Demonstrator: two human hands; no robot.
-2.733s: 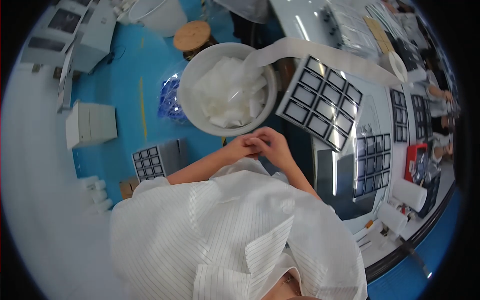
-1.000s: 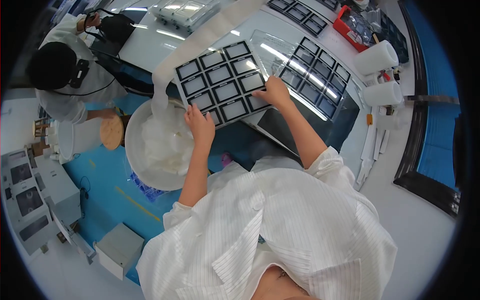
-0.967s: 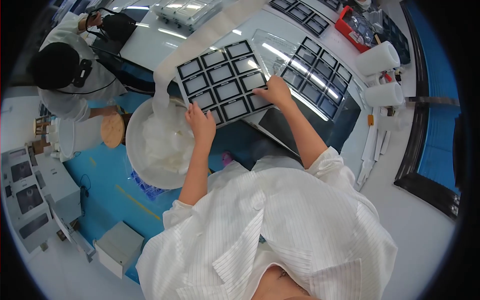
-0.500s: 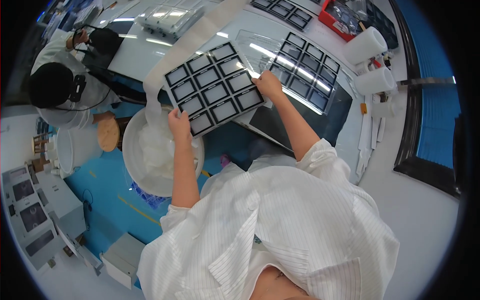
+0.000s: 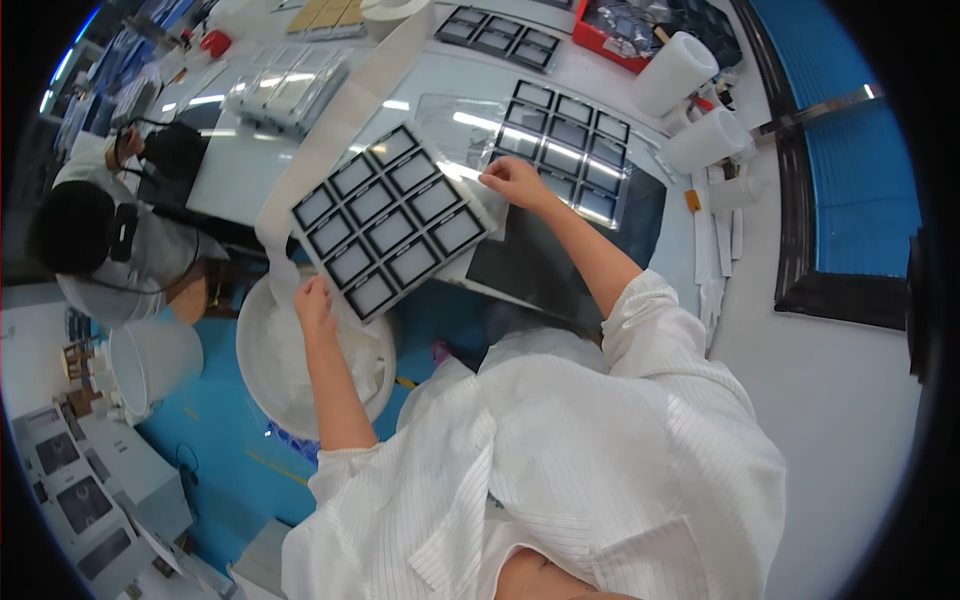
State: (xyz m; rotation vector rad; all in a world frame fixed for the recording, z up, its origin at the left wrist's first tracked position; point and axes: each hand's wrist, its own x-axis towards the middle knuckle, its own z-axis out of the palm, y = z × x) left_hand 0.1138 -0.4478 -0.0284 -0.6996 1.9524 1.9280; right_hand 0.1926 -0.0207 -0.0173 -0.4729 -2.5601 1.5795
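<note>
A panel sheet [image 5: 372, 233] with several black-framed pale rectangles is tilted over the table edge and the white tub. My left hand [image 5: 316, 305] is closed at its lower left edge. To the right of the sheet, my right hand [image 5: 516, 184] is raised with thumb and fingers pinched together. A strip of clear film shows along the sheet's right side, near those fingertips; what they pinch is too fine to make out. Beyond my right hand, a similar framed sheet [image 5: 568, 140] lies on the table, partly over a dark mat [image 5: 540, 262].
A long pale strip [image 5: 345, 115] runs across the table into the white tub [image 5: 250, 345], which holds crumpled film. Stacked clear trays [image 5: 285, 90], a red bin [image 5: 600, 45] and white rolls [image 5: 675, 72] stand farther off. A co-worker [image 5: 90, 240] sits at the left.
The panel sheet and my left hand have shifted left and down in view, the sheet turning more steeply. My right hand has come away from the sheet's edge. The whole view has shifted too.
</note>
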